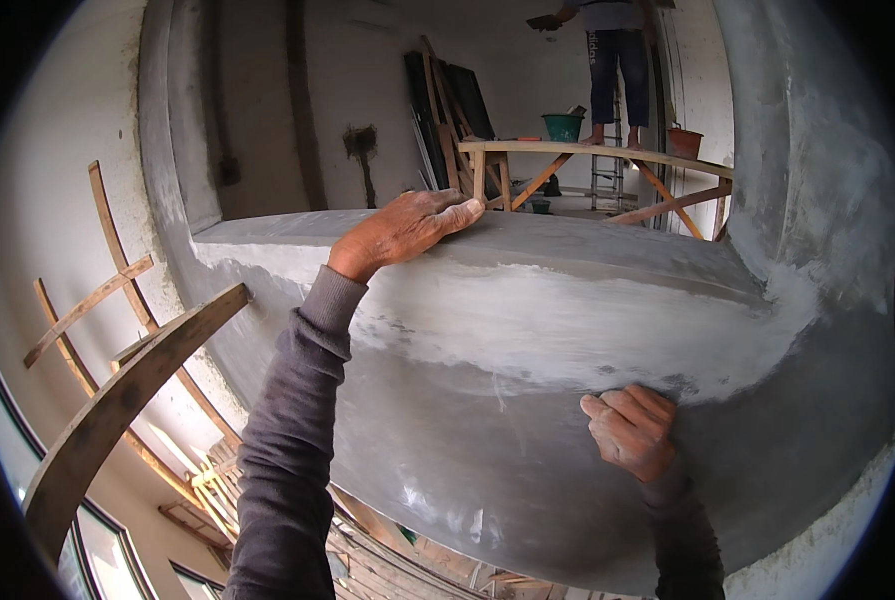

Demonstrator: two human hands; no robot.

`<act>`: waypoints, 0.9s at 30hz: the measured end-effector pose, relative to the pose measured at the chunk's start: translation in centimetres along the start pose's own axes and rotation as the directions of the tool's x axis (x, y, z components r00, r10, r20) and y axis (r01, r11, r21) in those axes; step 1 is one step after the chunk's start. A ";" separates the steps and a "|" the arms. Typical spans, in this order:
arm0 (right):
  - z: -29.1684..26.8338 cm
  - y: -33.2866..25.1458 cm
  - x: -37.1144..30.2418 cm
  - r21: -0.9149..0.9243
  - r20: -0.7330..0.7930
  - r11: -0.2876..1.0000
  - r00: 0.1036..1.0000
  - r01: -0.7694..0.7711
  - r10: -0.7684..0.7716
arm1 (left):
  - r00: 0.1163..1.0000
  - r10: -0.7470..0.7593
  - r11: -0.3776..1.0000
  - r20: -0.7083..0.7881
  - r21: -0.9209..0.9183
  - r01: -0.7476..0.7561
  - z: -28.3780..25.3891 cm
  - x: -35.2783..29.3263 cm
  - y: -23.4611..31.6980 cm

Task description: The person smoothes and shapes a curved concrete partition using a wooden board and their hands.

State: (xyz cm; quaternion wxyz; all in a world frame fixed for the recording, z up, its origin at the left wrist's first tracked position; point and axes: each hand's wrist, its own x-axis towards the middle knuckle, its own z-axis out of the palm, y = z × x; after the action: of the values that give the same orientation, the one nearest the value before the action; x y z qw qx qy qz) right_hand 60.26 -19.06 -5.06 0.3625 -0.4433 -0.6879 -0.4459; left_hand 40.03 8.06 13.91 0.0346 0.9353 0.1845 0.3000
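On top edge of grey plastered concrete ledge (567,250), left hand (407,228) lying flat, spread; right hand (632,430) pressing curled fingers below white wet band (567,330), smoothing seemingly half finished.

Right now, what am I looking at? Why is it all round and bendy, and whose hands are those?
The picture comes from a small camera worn on a person's head, looking down at their own hands. Its wide lens bends straight lines, so walls look curved. The left hand lies flat on top of a grey ledge. The right hand presses on the wall just under a band of white plaster. Neither hand holds a tool that I can see. Behind, another person stands on a wooden platform beside a green bucket and an orange bucket.
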 end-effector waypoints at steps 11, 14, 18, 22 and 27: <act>-0.1 0.2 -0.2 -0.027 0.003 1.000 1.000 0.015 -0.015 | 0.977 -0.105 0.991 0.183 0.100 0.088 -0.2 2.9 -0.1; 0.1 0.3 -0.2 -0.036 -0.020 0.999 0.999 0.028 -0.029 | 0.993 0.012 0.992 0.119 0.126 -0.028 0.4 3.1 -1.0; 0.1 0.2 -0.2 -0.027 -0.026 0.999 0.999 0.024 -0.025 | 0.979 -0.065 0.992 0.195 0.121 0.042 0.8 3.8 -2.1; 0.1 0.1 -0.2 -0.012 -0.040 1.000 0.999 0.007 -0.007 | 0.973 -0.092 0.990 0.212 0.128 0.066 0.8 4.3 -2.3; 0.2 0.2 -0.3 0.016 -0.048 1.000 0.999 -0.010 0.011 | 0.999 -0.033 0.998 0.003 0.059 0.033 0.5 2.8 0.3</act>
State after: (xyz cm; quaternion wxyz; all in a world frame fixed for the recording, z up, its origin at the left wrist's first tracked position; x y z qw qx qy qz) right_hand 60.51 -18.94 -5.33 0.3849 -0.4330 -0.6802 -0.4492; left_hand 42.51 8.80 15.14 0.0125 0.9334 0.2083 0.2919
